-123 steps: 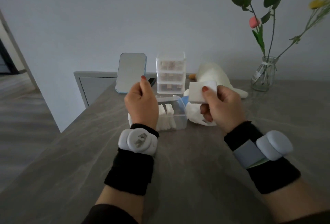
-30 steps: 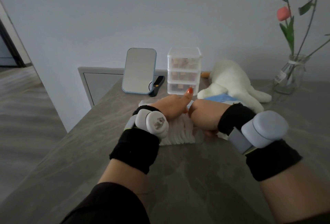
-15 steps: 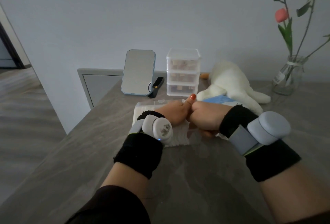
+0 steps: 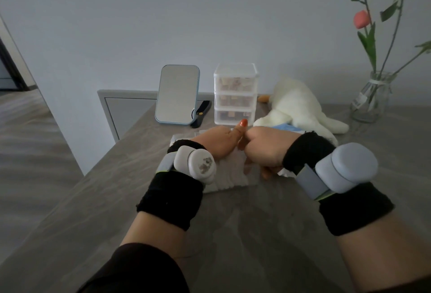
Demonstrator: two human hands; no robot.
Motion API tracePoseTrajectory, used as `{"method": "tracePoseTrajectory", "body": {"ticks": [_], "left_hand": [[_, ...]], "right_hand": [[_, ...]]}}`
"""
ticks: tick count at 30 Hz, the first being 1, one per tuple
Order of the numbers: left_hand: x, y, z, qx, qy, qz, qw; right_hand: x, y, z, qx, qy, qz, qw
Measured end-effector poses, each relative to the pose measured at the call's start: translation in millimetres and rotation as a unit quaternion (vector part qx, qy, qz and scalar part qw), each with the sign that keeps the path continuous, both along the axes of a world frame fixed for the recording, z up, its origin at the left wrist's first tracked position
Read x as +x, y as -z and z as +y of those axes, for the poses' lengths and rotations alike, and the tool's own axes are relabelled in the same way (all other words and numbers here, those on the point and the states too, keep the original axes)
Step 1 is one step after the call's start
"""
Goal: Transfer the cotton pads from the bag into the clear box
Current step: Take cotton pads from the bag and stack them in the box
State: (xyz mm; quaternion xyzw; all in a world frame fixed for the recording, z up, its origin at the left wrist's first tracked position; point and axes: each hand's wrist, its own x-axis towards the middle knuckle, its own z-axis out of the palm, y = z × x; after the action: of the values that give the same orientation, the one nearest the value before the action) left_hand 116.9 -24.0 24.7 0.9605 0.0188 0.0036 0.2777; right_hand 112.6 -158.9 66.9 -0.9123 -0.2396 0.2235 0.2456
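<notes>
Across the grey stone-look table (image 4: pixel 256 234), both hands have dropped from their raised pose of four seconds back and have barely shifted in the last half second. Left hand (image 4: pixel 217 143) lies over the white cotton pads (image 4: pixel 233 171) packed in the clear plastic box (image 4: pixel 233 187), thumb up, fingers hidden, so its grip cannot be told. Right hand (image 4: pixel 265 150) butts against it, fingers curled; what they hold is hidden. Its wrist covers most of the white bag (image 4: pixel 285 172).

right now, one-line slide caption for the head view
Left hand and right hand meet over cotton pads in the clear box
</notes>
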Motion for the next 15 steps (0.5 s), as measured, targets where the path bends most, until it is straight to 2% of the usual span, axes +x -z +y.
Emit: {"method": "tracePoseTrajectory", "body": {"ticks": [2,5,9,15], "left_hand": [[-2,-2,2,0.007,-0.003,-0.012,1.0],[-8,-9,4,0.008,-0.005,-0.03,1.0],[-9,-15,-2,0.03,0.003,-0.081,0.996],[-20,-20,-32,0.061,-0.018,-0.161,0.985]], "right_hand": [[2,-3,-2,0.017,-0.008,-0.06,0.998],[5,-9,-10,0.046,0.002,-0.101,0.994],[15,-11,-23,0.133,0.016,-0.196,0.971],[31,-3,-54,0.288,0.094,-0.203,0.931]]}}
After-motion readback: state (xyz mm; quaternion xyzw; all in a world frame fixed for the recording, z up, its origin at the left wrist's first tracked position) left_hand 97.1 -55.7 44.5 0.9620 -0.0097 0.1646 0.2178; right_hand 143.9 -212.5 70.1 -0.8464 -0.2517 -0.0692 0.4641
